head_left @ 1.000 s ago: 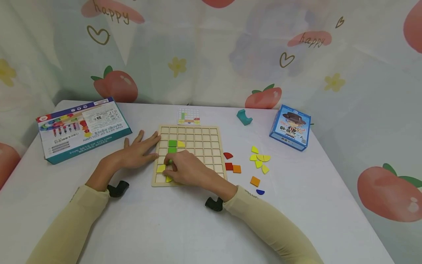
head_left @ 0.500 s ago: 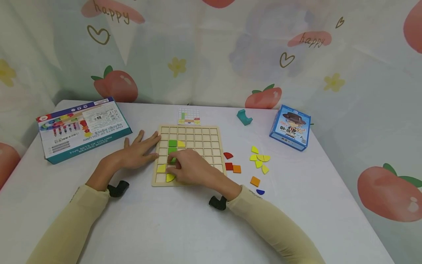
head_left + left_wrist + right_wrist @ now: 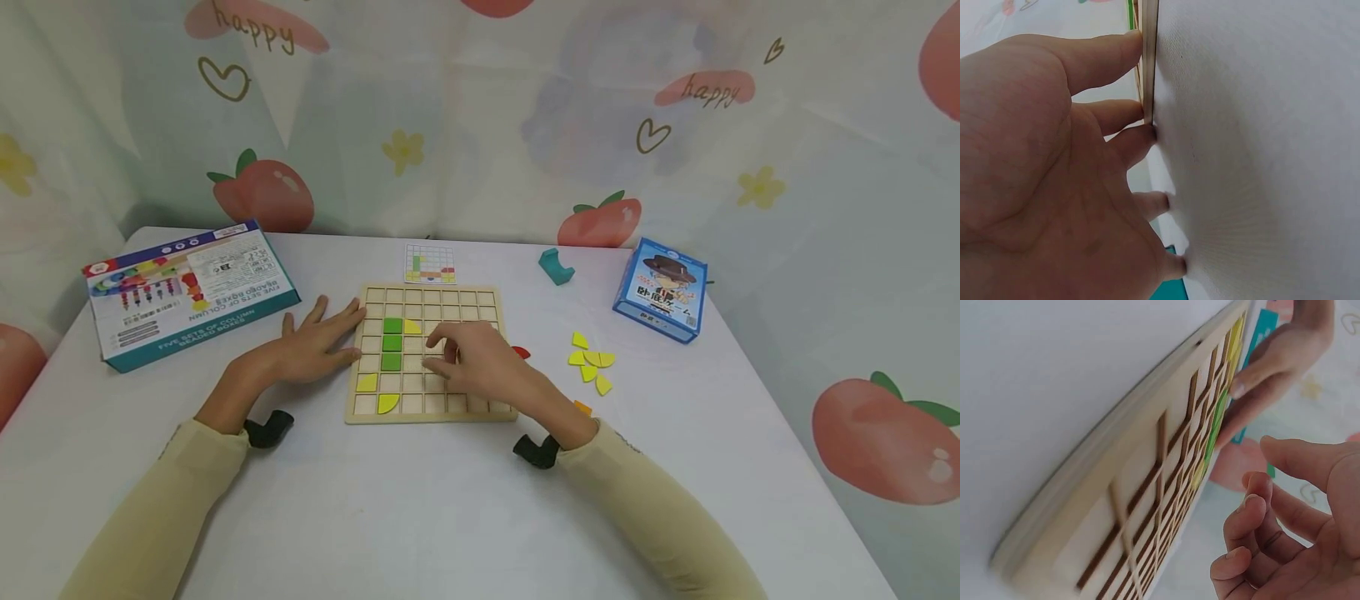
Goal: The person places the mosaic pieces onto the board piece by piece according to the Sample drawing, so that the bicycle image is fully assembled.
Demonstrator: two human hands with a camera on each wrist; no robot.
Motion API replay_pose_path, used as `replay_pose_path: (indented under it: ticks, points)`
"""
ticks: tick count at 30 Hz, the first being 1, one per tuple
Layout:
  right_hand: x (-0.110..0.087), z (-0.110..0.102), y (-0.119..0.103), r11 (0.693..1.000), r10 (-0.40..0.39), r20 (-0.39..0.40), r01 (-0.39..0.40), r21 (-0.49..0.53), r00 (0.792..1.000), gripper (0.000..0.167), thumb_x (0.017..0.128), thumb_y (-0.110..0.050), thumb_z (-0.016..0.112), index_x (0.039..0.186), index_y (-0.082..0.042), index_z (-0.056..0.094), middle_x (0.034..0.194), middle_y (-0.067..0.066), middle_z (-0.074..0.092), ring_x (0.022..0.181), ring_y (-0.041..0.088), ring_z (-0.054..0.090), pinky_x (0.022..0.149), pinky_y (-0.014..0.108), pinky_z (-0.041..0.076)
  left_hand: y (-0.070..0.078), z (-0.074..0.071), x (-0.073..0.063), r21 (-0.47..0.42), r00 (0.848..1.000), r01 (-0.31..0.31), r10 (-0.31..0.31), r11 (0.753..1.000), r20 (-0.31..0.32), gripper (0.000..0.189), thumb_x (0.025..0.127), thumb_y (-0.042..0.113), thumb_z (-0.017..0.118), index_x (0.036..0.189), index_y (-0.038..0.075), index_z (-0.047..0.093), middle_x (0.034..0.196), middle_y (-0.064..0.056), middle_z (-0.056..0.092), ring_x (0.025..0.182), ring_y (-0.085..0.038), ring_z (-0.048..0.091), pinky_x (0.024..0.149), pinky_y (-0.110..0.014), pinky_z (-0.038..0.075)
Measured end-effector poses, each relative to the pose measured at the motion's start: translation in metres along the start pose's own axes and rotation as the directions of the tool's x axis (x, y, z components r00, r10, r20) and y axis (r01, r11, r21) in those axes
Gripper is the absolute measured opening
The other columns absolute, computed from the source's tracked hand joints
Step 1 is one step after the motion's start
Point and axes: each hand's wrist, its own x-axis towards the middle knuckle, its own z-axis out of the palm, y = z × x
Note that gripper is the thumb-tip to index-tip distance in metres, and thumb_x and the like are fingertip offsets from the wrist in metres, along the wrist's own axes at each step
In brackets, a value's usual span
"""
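Note:
A wooden grid board lies on the white table. My left hand has its fingers spread, with fingertips touching the board's left edge; the left wrist view shows the thumb against that edge. In the board's second column sit green squares, one above another. Yellow quarter-round pieces occupy other cells: one beside the top green square, one at the left, one in the bottom row. Above the board's middle hovers my right hand, fingers loosely bent, thumb and forefinger apart, holding nothing.
Loose yellow pieces lie right of the board. A red piece and an orange piece show partly behind my right arm. A pattern card, a teal curved block, a blue box and a white-teal box stand farther back.
My right hand has left the bottom-row yellow piece, lifting and moving right, its fingers parted. The green squares and that piece are now uncovered. My left hand has stayed put.

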Motion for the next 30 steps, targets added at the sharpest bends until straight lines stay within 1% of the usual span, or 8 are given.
replay_pose_path:
  ticks: [6,12,16,20,24,27,30]
  points:
    - [-0.012,-0.014,0.021,1.0,0.023,-0.043,-0.024,-0.015,0.999,0.027,0.099,-0.026,0.076,0.119,-0.007,0.074,0.079,0.002,0.067,0.068,0.013,0.057,0.064,0.024,0.047,0.0,0.001,0.0,-0.005,1.0,0.012,-0.012,1.0,0.007,0.075,0.11,0.038,0.053,0.171,0.014,0.017,0.18,-0.015,0.006,0.163,-0.053,-0.016,0.117,-0.086,-0.016]
    - [-0.025,-0.03,0.047,0.997,0.071,-0.095,-0.072,-0.008,0.993,0.027,0.1,-0.027,0.076,0.12,-0.009,0.074,0.079,0.003,0.067,0.067,0.015,0.056,0.062,0.026,0.048,0.001,0.0,-0.001,-0.007,1.0,0.015,-0.015,1.0,0.009,0.075,0.11,0.039,0.053,0.171,0.015,0.017,0.18,-0.015,0.006,0.163,-0.053,-0.016,0.117,-0.085,-0.015]
    - [-0.033,-0.039,0.064,0.994,0.112,-0.116,-0.113,0.001,0.987,0.028,0.1,-0.026,0.076,0.121,-0.008,0.073,0.081,0.006,0.068,0.067,0.017,0.056,0.061,0.027,0.048,0.001,0.0,-0.001,-0.007,1.0,0.02,-0.019,1.0,0.008,0.075,0.11,0.038,0.053,0.171,0.015,0.017,0.18,-0.014,0.006,0.163,-0.052,-0.016,0.118,-0.085,-0.016]
    - [-0.041,-0.049,0.082,0.982,0.186,-0.133,-0.189,-0.011,0.974,0.03,0.1,-0.026,0.075,0.125,-0.008,0.073,0.085,0.007,0.068,0.072,0.02,0.057,0.064,0.028,0.05,0.001,0.0,-0.001,-0.008,1.0,0.024,-0.024,1.0,0.014,0.075,0.11,0.039,0.052,0.171,0.015,0.017,0.181,-0.014,0.005,0.163,-0.052,-0.017,0.118,-0.085,-0.016]
    - [-0.047,-0.059,0.101,0.967,0.239,-0.168,-0.25,-0.044,0.956,0.032,0.101,-0.026,0.074,0.126,-0.007,0.072,0.088,0.01,0.068,0.077,0.022,0.058,0.066,0.028,0.05,0.002,0.0,-0.001,-0.008,0.999,0.028,-0.028,1.0,0.017,0.075,0.11,0.039,0.052,0.172,0.016,0.016,0.181,-0.013,0.005,0.163,-0.051,-0.017,0.118,-0.084,-0.016]
    - [-0.051,-0.067,0.113,0.957,0.273,-0.181,-0.286,-0.052,0.945,0.032,0.101,-0.026,0.073,0.127,-0.007,0.072,0.09,0.013,0.069,0.078,0.024,0.058,0.065,0.028,0.049,0.003,0.0,-0.001,-0.011,0.999,0.028,-0.028,1.0,0.016,0.075,0.11,0.038,0.053,0.172,0.016,0.016,0.181,-0.013,0.005,0.163,-0.051,-0.017,0.118,-0.084,-0.016]
    - [-0.054,-0.071,0.123,0.945,0.312,-0.17,-0.324,-0.051,0.935,0.033,0.102,-0.027,0.072,0.128,-0.006,0.071,0.093,0.014,0.069,0.076,0.024,0.058,0.065,0.027,0.05,0.003,-0.001,-0.002,-0.015,0.999,0.03,-0.029,0.999,0.017,0.075,0.11,0.038,0.053,0.171,0.015,0.016,0.181,-0.013,0.005,0.163,-0.051,-0.017,0.118,-0.084,-0.016]
